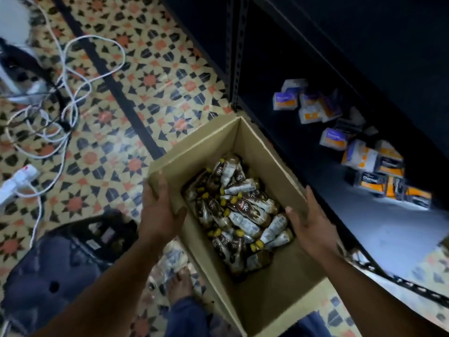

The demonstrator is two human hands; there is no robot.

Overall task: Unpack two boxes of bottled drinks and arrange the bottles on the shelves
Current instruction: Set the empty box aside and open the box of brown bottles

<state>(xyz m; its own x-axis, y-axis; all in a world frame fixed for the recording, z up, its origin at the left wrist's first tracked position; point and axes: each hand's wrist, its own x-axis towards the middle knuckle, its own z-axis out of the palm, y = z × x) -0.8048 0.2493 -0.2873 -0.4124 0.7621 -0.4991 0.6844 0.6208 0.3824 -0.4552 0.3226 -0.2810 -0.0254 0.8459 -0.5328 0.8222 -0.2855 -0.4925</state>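
Cardboard box of bottles, left hand and right hand clamped on its walls, between cables and shelf.

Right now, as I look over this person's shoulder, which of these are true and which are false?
1. The cardboard box is open, with yellow-capped bottles inside. True.
2. The bottles stand upright in neat rows. False: they lie jumbled on their sides.
3. The left hand and the right hand each hold a side wall of the box. True.
4. The dark shelf beside the box is already full of bottles. False: only small orange and white packs show on it.
5. A white power strip lies on the patterned floor. True.
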